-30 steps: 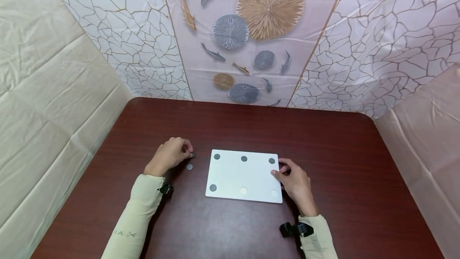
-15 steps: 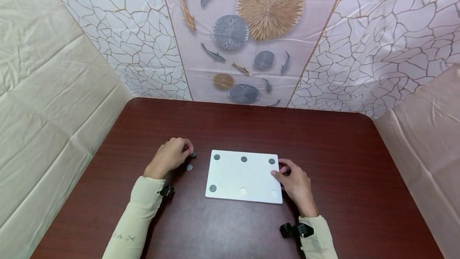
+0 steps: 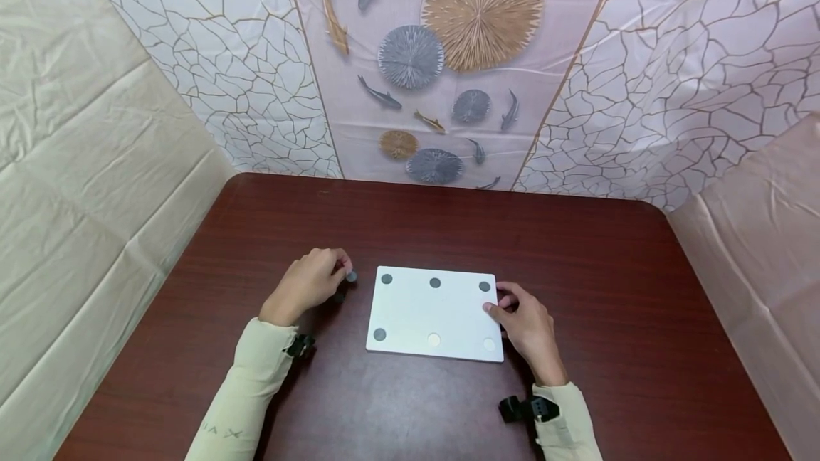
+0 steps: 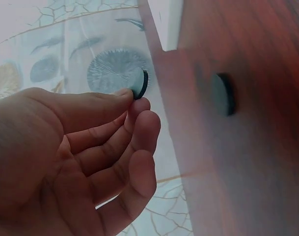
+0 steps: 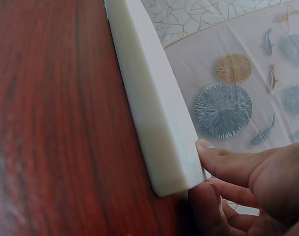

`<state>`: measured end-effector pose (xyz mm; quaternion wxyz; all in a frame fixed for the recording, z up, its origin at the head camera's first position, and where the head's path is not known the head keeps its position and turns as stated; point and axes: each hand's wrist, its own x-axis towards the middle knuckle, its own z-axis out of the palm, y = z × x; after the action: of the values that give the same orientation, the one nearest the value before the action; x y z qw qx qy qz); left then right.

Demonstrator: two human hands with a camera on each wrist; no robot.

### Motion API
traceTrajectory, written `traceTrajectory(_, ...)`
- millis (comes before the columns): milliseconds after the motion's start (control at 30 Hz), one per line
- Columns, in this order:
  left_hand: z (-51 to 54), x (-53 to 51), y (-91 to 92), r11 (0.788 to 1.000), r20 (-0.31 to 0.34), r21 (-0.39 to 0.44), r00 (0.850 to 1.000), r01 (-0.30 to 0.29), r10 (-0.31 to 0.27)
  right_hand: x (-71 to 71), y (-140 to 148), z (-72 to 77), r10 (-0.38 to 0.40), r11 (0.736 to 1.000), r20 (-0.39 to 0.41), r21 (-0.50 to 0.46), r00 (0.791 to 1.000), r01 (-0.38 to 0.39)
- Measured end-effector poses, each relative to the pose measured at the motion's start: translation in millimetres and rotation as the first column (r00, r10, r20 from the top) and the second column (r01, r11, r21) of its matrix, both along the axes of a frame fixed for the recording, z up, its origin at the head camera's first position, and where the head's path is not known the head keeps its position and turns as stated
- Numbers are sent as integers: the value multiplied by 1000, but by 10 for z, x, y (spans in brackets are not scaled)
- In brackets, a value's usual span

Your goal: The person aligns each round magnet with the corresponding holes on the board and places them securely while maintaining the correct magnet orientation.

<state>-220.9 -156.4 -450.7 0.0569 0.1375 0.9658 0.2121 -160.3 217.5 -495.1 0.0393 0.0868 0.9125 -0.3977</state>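
Note:
My left hand [image 3: 306, 286] pinches a small grey disc [image 4: 140, 84] between thumb and index finger, just above the table and left of the white board [image 3: 429, 311]. A second grey disc [image 4: 224, 94] lies on the table below that hand; in the head view it is mostly in shadow. The board is a flat rectangle with several dark grey round spots, three along its far edge and one at the near left corner. Two pale circles [image 3: 433, 339] show along its near edge. My right hand [image 3: 528, 326] grips the board's right edge, thumb on top, fingers at the side.
The dark red-brown table [image 3: 576, 255] carries the board near its middle. Behind it hangs a patterned cloth [image 3: 256, 55] with fish and round motifs. Beige cloth [image 3: 77, 183] drapes the left and right sides. Black straps with cameras [image 3: 529, 409] sit on the wrists.
My left hand has moved slightly right with the pinched disc, which now shows clear of the fingertips. The right hand and the board have stayed in place.

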Motion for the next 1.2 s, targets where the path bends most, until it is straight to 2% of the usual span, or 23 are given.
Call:
traceTrajectory(333,102,94,86,1000,-17,21,1000,17,-17,-7,-10,4,5,1000,-6,12,1000,-5)
traceTrajectory(567,86,142,159,999,-15,21,1000,27,-26,-13,-18,5,2,1000,-12,11,1000,-2)
traceTrajectory(1200,72,170,268,997,-69,30,995,76,-74,2,8,-12,-1,1000,-3,25,1000,1)
